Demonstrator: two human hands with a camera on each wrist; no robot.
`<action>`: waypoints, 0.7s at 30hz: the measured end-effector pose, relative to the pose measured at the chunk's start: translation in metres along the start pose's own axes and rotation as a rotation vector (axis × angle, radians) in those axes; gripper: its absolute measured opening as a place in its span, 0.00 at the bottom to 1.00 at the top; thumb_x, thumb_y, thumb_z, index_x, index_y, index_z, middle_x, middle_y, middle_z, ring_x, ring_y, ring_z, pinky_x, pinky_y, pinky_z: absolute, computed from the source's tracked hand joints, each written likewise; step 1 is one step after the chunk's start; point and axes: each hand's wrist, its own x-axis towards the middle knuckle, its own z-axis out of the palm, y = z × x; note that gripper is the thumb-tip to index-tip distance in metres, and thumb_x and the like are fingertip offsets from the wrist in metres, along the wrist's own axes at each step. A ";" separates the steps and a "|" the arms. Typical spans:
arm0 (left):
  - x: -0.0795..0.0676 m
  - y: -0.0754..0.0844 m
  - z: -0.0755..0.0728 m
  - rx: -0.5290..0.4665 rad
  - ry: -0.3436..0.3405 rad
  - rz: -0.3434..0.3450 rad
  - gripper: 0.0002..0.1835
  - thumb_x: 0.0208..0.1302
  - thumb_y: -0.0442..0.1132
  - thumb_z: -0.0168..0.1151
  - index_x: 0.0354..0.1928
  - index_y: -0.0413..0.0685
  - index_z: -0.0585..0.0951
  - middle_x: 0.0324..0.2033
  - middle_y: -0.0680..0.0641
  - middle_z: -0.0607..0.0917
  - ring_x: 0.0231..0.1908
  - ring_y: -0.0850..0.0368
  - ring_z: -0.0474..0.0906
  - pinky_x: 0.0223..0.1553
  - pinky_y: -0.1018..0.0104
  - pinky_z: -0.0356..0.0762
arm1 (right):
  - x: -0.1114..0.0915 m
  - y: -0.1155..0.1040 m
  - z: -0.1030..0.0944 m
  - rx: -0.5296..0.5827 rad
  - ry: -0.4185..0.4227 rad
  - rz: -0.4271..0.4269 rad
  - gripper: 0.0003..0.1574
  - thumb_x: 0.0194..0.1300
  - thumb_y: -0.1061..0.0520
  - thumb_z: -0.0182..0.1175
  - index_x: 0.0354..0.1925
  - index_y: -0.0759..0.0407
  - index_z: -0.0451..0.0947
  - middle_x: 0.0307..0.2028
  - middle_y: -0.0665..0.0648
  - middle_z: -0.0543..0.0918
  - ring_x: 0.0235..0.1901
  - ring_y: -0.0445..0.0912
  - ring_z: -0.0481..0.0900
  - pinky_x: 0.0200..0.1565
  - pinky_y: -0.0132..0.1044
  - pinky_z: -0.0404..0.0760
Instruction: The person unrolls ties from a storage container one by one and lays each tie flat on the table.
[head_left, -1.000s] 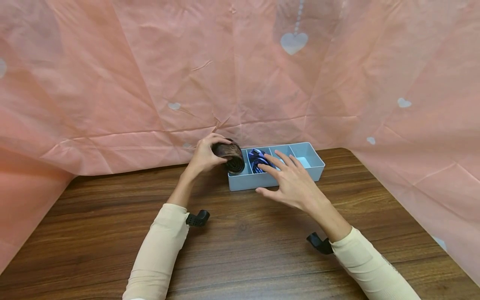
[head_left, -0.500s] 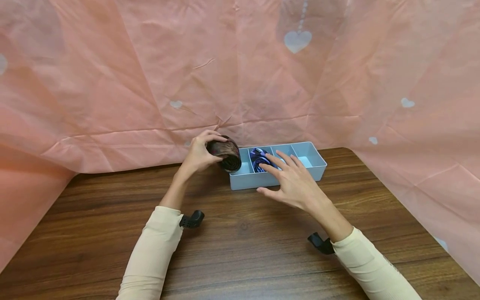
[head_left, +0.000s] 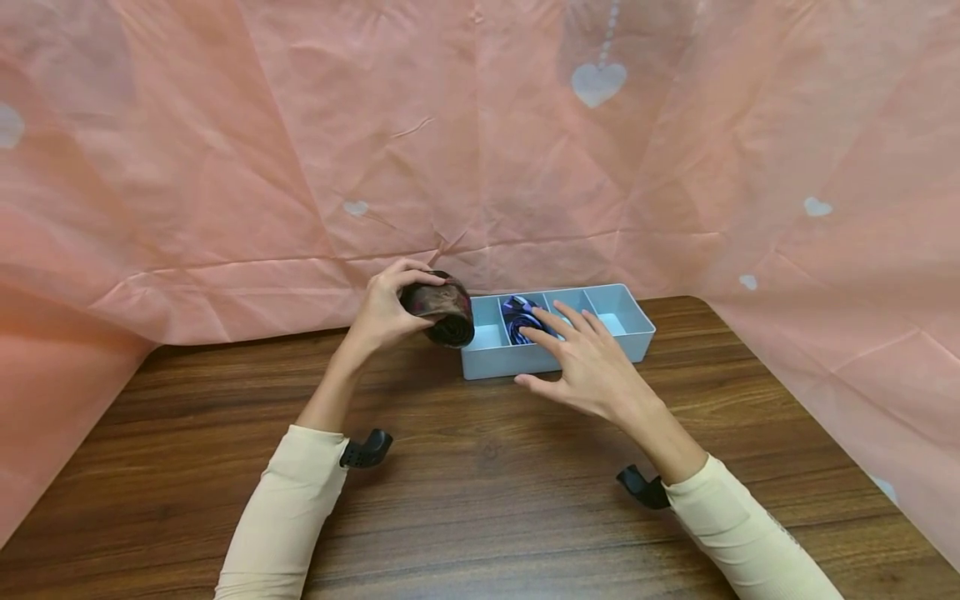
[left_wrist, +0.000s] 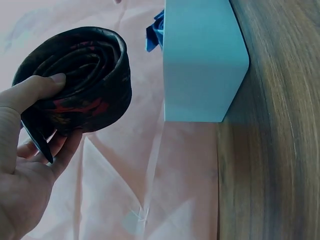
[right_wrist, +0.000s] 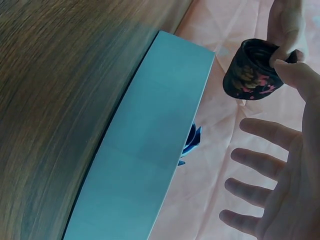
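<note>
My left hand [head_left: 384,310] pinches a rolled dark necktie [left_wrist: 95,95] with a red and tan floral pattern, thumb on its coiled side and fingers under it. The roll hangs just left of and above the end of a light blue divided box [head_left: 510,362]. A rolled blue and purple necktie [head_left: 519,320] sits in the second compartment from the left; the leftmost compartment beside it shows a bare floor. My right hand [head_left: 588,362] hovers over the box's front with fingers spread, holding nothing. It partly covers the third compartment.
The box stands on a brown wood-grain table [head_left: 480,483], near the back edge. A pink curtain [head_left: 300,167] with pale hearts hangs behind and at both sides. A black wrist mount [head_left: 366,450] juts from the left sleeve, another [head_left: 642,487] from the right.
My left hand has drawn the dark necktie leftward and slightly up, off the leftmost compartment, whose floor now shows. The right hand has stayed almost still.
</note>
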 end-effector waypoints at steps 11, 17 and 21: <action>-0.015 0.010 -0.007 -0.012 -0.035 0.021 0.28 0.37 0.19 0.82 0.47 0.35 0.88 0.50 0.36 0.83 0.56 0.39 0.78 0.60 0.49 0.74 | 0.000 0.000 0.000 0.010 0.006 0.002 0.45 0.66 0.28 0.62 0.70 0.51 0.77 0.74 0.62 0.69 0.77 0.62 0.57 0.72 0.67 0.57; -0.023 0.013 -0.009 0.016 -0.054 0.014 0.28 0.37 0.19 0.82 0.47 0.35 0.88 0.51 0.36 0.83 0.56 0.38 0.78 0.59 0.45 0.75 | -0.001 0.000 -0.001 0.016 0.007 0.002 0.45 0.66 0.28 0.62 0.70 0.51 0.77 0.74 0.61 0.70 0.77 0.62 0.57 0.72 0.67 0.56; -0.028 0.017 -0.009 0.032 -0.063 0.030 0.28 0.37 0.20 0.83 0.47 0.36 0.88 0.51 0.37 0.83 0.56 0.38 0.78 0.58 0.43 0.76 | -0.001 0.000 -0.001 0.016 0.005 0.004 0.45 0.66 0.28 0.62 0.70 0.52 0.77 0.74 0.61 0.69 0.77 0.62 0.57 0.72 0.67 0.57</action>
